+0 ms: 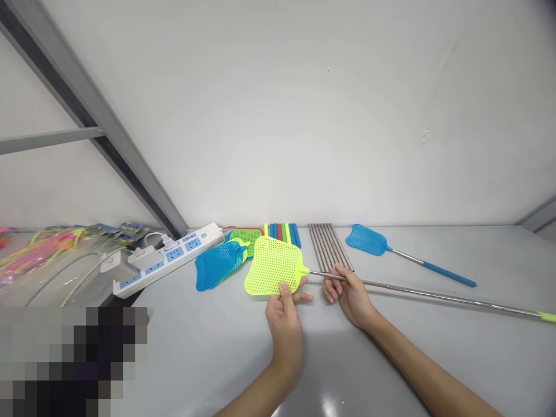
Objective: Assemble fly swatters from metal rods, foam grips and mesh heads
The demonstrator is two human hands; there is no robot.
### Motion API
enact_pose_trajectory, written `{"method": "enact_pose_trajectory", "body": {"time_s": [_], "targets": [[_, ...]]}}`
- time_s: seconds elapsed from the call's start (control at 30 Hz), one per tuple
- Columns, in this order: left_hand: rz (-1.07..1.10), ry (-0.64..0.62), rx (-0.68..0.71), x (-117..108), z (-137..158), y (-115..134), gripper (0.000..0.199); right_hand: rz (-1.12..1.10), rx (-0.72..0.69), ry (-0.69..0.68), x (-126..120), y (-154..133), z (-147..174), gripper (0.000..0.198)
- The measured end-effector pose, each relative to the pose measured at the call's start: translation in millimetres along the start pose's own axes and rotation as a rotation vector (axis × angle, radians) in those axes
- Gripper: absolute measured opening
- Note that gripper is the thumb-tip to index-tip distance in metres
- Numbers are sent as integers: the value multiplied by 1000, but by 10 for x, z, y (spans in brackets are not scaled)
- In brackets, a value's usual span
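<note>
A yellow fly swatter (271, 263) with a long metal telescopic rod (434, 294) spans both hands above the table. My left hand (284, 313) pinches the lower edge of its perforated head, thumb on top. My right hand (351, 292) is closed around the rod near the head. The rod reaches far right, ending in a yellow-green grip (548, 317). Behind the yellow head lies a stack of loose swatter heads, a blue head (219, 265) on top and a green head (247, 240) beside it.
Coloured handle grips (282, 233) and several metal rods (328, 246) lie in rows at the back. A blue fly swatter (367, 239) rests right. A power strip (174, 255) with plugged chargers stands left, beside bagged colourful items (56, 249). The wall bounds the grey table (174, 347).
</note>
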State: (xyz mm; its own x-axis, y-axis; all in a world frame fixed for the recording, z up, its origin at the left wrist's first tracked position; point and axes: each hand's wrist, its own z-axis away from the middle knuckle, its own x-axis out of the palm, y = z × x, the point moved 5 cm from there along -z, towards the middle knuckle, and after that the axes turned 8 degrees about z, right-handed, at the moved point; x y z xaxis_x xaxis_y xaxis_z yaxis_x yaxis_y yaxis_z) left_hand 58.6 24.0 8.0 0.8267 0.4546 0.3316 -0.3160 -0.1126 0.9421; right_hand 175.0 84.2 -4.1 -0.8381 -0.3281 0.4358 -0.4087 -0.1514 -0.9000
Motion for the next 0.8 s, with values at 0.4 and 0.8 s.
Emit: {"method": "enact_pose_trajectory", "body": {"time_s": [0.4,0.8], "targets": [[-45,14,-32,8,83,-19,38,39,-3,-56,43,-10,10,45],[-61,24,-49,17,113,-30,35,91,-6,-73,60,-18,18,45]]}}
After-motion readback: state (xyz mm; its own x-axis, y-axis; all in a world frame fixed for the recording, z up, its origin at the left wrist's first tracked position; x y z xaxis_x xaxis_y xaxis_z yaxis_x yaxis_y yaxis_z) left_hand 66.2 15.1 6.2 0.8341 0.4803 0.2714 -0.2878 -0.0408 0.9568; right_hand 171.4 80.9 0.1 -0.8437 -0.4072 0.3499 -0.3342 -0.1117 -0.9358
